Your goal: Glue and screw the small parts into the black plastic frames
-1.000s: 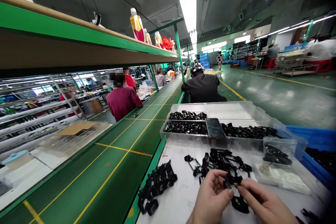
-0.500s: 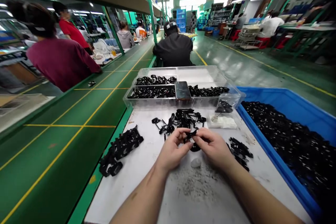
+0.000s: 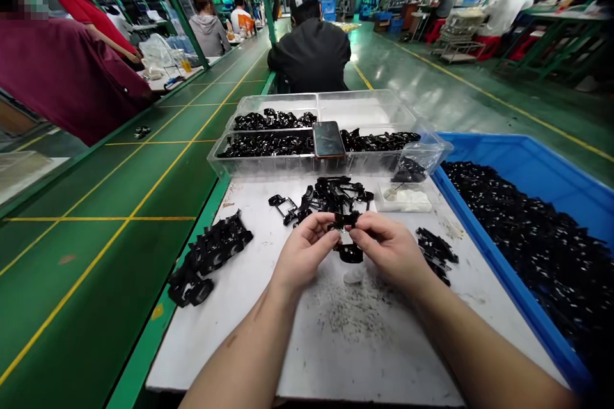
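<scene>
We find the left hand (image 3: 304, 252) and the right hand (image 3: 391, 249) meeting over the bench top (image 3: 225, 351), with the fingers curled inward and the thumbs and forefingers pinching a black plastic part (image 3: 345, 220) from both sides. The fingertips press on it close together. The other fingers lie behind the hands, so we cannot tell how they stand.

The part's middle is hidden by the fingers, and its gloss makes its shape hard to read. A second black piece (image 3: 351, 254) sits directly below the fingertips; we cannot tell whether it joins the pinched part. A pale lump (image 3: 354, 276) lies just below that piece, partly hidden, and grey dust (image 3: 355, 313) is spread beneath the wrists.

Directly beyond the fingers lies a tangled heap of black parts (image 3: 336, 195). A pile of black parts (image 3: 208, 255) sits left of the left hand, and a smaller pile (image 3: 435, 252) right of the right hand. Farther beyond the fingers stands a clear tray (image 3: 268, 169) of black parts, with a phone (image 3: 329, 139) on top. A blue crate (image 3: 508, 236) of black parts lies to the right, its far corner cut off.
</scene>
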`<state>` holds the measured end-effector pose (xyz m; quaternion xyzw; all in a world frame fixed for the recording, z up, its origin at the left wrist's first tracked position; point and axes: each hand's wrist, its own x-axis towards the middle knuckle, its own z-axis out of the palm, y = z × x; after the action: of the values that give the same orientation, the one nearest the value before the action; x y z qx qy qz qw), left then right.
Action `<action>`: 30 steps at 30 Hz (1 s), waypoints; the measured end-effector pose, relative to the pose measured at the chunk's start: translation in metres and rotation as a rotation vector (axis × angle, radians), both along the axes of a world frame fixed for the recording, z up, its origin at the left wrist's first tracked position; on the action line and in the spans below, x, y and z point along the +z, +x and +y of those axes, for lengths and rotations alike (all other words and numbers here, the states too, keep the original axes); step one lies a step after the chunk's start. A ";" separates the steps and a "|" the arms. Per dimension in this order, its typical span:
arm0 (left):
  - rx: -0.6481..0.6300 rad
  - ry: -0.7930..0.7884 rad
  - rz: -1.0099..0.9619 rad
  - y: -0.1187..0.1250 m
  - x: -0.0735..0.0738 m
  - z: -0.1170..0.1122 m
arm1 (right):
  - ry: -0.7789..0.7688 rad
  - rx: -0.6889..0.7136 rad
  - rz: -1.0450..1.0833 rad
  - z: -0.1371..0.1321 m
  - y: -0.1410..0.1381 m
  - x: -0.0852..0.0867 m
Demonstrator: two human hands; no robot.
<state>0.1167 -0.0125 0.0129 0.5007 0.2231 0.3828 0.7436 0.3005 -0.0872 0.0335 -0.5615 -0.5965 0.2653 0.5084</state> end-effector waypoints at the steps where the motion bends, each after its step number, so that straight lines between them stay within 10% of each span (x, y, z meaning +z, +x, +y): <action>1: -0.002 -0.009 -0.004 0.000 0.001 0.000 | 0.000 0.001 -0.003 0.000 0.001 0.000; 16: 0.192 -0.180 -0.037 0.001 0.008 0.001 | 0.051 0.089 0.615 -0.002 0.008 -0.001; 30: 0.075 -0.097 -0.027 0.001 0.003 -0.002 | 0.130 -0.065 0.563 -0.002 0.010 0.004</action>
<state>0.1177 -0.0147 0.0162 0.4501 0.2500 0.4059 0.7551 0.3104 -0.0896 0.0373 -0.4510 -0.4293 0.3556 0.6971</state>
